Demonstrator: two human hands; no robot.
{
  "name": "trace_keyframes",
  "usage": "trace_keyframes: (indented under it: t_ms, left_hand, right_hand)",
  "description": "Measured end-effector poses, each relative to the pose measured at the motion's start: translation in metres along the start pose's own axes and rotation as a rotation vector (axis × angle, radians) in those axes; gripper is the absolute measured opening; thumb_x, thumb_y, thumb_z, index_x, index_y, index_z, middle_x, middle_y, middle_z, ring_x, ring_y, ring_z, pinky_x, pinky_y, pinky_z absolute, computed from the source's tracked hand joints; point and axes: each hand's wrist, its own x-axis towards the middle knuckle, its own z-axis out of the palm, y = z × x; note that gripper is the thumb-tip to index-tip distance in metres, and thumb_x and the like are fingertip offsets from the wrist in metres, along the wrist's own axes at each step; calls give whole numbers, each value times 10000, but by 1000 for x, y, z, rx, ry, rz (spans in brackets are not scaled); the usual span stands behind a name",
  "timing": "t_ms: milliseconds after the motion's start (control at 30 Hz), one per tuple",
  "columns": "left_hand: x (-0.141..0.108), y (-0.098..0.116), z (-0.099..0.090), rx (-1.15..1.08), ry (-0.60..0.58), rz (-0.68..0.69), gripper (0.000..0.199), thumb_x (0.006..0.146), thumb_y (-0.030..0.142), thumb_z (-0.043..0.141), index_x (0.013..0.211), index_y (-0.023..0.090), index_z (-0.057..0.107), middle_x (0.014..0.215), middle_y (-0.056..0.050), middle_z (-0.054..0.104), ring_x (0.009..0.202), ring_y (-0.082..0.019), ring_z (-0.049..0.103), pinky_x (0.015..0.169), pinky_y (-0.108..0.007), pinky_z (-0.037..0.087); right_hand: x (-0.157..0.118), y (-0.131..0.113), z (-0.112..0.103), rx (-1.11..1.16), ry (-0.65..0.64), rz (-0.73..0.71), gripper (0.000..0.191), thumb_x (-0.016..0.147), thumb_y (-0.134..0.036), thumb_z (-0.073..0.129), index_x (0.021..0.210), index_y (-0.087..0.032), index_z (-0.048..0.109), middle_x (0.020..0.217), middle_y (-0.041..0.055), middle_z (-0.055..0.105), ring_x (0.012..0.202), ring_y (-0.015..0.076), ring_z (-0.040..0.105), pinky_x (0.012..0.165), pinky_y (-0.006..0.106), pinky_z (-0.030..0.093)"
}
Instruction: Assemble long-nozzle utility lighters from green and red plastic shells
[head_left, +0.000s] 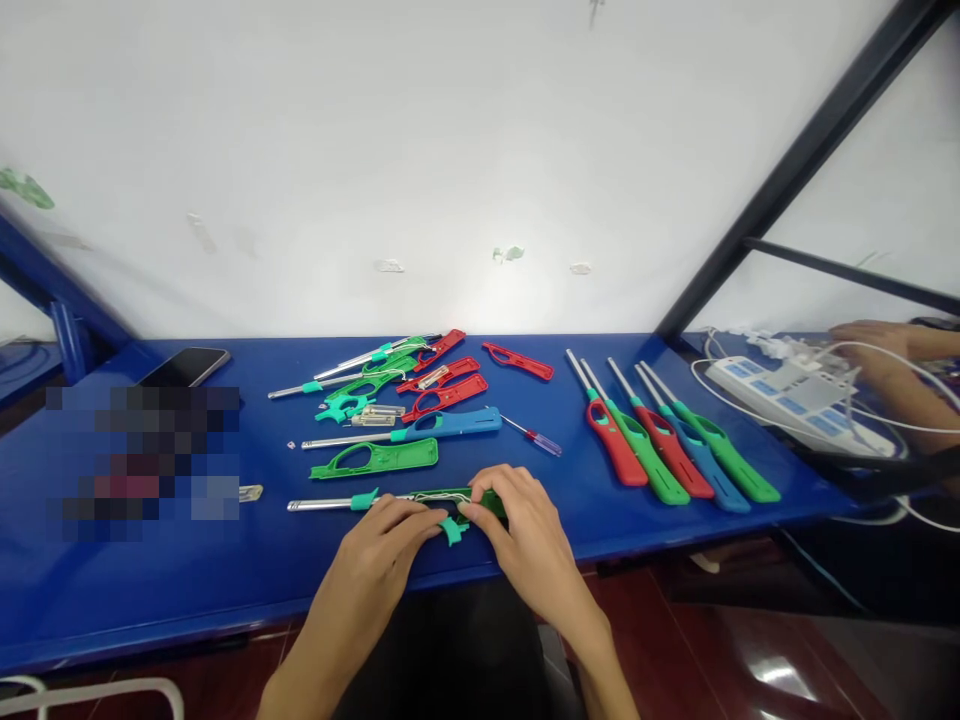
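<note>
Lying near the front edge of the bench (247, 570), the open lighter (322, 504) is right under the person's two hands. Its long side runs left to right, with the shiny metal tube pointing left. The left hand (384, 550) is nearer the tube, and the right hand (529, 530) is over the fat handle end. Both hands are nearly closed, with bent fingers holding the lighter between them. A small teal piece (453, 531) pokes out on the near side, in the little gap between the hands, close to the left fingertips. I cannot tell if any finger pinches it. A loose green half (382, 458) lies just past the lighter, pointing almost the same way, and neither hand touches it.
</note>
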Motion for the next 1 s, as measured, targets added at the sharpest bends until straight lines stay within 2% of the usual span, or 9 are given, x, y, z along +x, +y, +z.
trace_keyframes:
  t_ms: [167, 367, 533, 700, 833, 1000]
  left_hand:
    - [1, -1, 0, -20, 0, -26, 223, 1129, 311, 528, 1119, 283, 750, 942, 29, 760, 816, -131, 734, 906, -280, 568]
    - [-3, -1, 1, -19, 3, -64, 214, 1125, 261, 537, 1146, 299, 747, 1053, 42, 790, 947, -137, 760, 1050, -293, 533]
    - [-4, -1, 4, -22, 48, -116, 209, 1120, 230, 534, 1163, 272, 734, 1087, 7, 784, 970, -156, 760, 959, -283, 579]
    - [-6, -2, 7, -18, 88, -152, 187, 1110, 235, 560, 1179, 275, 728, 1098, 2, 780, 983, -164, 761, 928, -282, 601]
    - [-9, -3, 9, 15, 124, -168, 194, 1108, 229, 561, 1193, 275, 730, 1110, -4, 785, 993, -176, 768, 958, -311, 606]
    - [-9, -3, 10, 19, 124, -188, 205, 1111, 227, 550, 1204, 275, 726, 1112, -14, 783, 992, -185, 768, 934, -322, 620]
  right_hand:
    - [2, 2, 2, 36, 18, 31, 101, 1106, -318, 569, 1010, -289, 583, 1057, -29, 716, 1011, 218, 627, 917, 369, 411]
    - [2, 4, 0, 104, 15, 14, 95, 1044, -255, 677, 974, -295, 626, 1116, -34, 729, 1088, 210, 652, 986, 367, 420]
    - [1, 4, -2, 141, 22, -17, 109, 998, -215, 738, 969, -317, 718, 1063, -37, 760, 1055, 212, 663, 952, 359, 450]
    - [-1, 7, 1, 187, 100, -2, 104, 984, -247, 757, 953, -344, 780, 989, -37, 791, 1027, 228, 682, 944, 373, 471]
    - [-2, 11, 4, 255, 167, 25, 77, 971, -274, 757, 993, -339, 793, 1030, -17, 801, 1004, 226, 712, 932, 370, 508]
    - [-1, 12, 5, 321, 175, 38, 28, 937, -304, 787, 955, -317, 804, 1029, -4, 810, 1006, 225, 730, 932, 355, 530]
